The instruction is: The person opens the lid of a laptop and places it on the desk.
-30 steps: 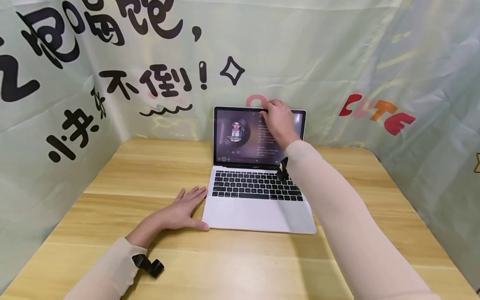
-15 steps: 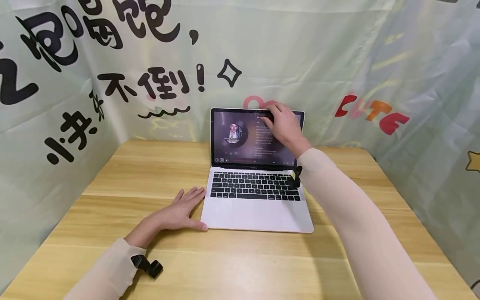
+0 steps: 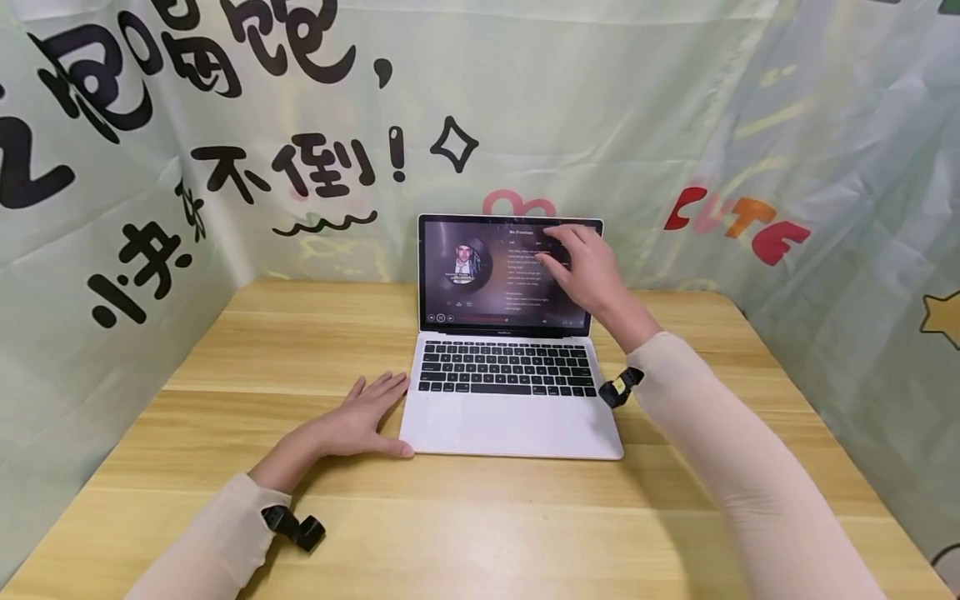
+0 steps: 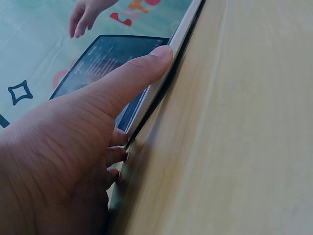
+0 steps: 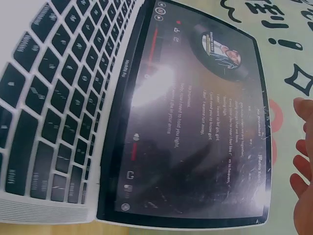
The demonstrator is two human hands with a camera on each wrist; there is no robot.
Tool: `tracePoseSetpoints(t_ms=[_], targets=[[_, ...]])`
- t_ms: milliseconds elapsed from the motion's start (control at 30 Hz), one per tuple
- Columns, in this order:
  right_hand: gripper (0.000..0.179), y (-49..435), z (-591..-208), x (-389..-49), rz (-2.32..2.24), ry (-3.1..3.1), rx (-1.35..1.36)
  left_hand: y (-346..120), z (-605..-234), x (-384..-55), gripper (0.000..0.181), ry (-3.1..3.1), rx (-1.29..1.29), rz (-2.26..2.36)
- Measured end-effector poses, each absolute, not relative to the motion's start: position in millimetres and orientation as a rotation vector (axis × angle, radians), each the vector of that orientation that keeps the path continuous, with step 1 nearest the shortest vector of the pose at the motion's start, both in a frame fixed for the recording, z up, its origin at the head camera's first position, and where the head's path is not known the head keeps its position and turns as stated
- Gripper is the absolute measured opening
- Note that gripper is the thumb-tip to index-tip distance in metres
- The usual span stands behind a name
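Note:
A silver laptop stands unfolded on the table, its lit screen showing a music player with lyrics beside a round cover picture. My left hand lies spread at the laptop's left side; its thumb touches the front left corner, and the fingertips meet the side edge. In the left wrist view that thumb reaches along the base's edge. My right hand hovers in front of the screen's upper right part, fingers loosely bent around nothing. The right wrist view shows its fingers apart from the lid.
The wooden table spreads around the laptop. Behind and at both sides hangs a pale green cloth with printed lettering. Small black cameras sit on the left wrist and right wrist.
My right hand has come off the screen's top edge and moved right and toward me. The lid stands at about the same angle. My left hand has stayed in place.

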State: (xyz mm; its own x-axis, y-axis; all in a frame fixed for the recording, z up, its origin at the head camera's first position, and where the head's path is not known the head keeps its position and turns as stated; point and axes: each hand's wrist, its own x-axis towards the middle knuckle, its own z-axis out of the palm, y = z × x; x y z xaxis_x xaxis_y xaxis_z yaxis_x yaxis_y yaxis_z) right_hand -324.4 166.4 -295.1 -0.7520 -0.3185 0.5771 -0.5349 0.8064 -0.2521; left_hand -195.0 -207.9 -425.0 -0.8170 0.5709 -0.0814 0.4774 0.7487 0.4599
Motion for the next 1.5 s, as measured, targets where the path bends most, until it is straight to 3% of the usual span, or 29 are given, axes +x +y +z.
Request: tracePoseSetpoints(t_ms=[533, 1500], targets=[[0.047, 194, -321, -279, 0.78, -2.433, 0.564, -205, -424, -195, 0.12, 2.732, 0.839, 0.629], [0.058, 242, -373, -234, 1.008, -2.487, 0.631, -206, -423, -193, 0.12, 2.737, 0.824, 0.62]])
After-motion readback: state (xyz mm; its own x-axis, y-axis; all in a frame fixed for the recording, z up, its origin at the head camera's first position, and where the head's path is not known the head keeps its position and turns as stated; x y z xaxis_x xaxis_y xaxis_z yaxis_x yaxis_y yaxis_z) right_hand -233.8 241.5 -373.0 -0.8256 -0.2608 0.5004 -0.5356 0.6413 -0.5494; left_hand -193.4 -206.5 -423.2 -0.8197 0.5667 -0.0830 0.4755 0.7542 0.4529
